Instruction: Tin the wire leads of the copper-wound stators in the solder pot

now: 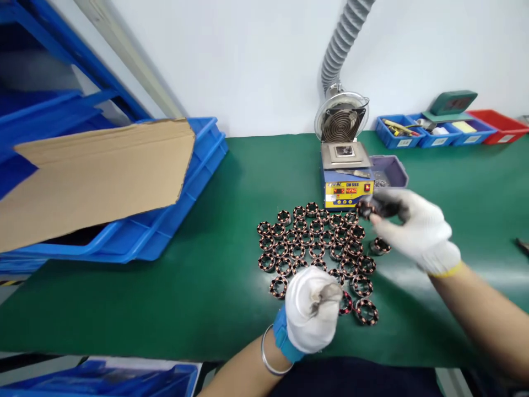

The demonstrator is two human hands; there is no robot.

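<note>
Many small ring-shaped motor stators (317,226) with copper windings stand close together on the green table. My right hand (417,226), in a white glove with dark fingertips, pinches one stator (365,209) between thumb and fingers, just in front of the soldering pot (347,190). Below that hand a single stator (380,246) stands a little apart from the group. My left hand (313,309), gloved too, is closed at the near edge of the group. A reddish stator (345,303) shows partly from behind it; whether the hand grips anything is hidden.
A grey exhaust hose (345,41) hangs over the pot. Behind the pot sits a purple tray (390,171). Blue bins (399,132) with tools and a red bin (500,127) line the wall. Cardboard (107,176) lies across blue crates (165,226) at left.
</note>
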